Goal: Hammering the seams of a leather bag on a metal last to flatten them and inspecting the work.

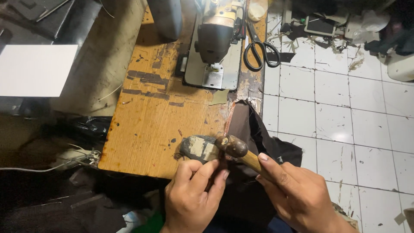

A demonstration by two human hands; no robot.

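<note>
Hammer (237,149): head down at near edge of wooden table (146,129), beside grey stone block (198,147).
Right hand (297,194): wrapped round hammer handle.
Left hand (192,194): fingers pinched on dark fabric (250,125) at block.
Beyond: sewing machine (214,43), black scissors (258,45).

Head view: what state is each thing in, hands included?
Left hand: fingers pinched on dark material at the table edge.
Right hand: gripping the hammer handle.
Hammer: head down by the stone block.
Stone block: lying on the table.
Scissors: shut, lying flat.
Sewing machine: nothing under its needle.
</note>
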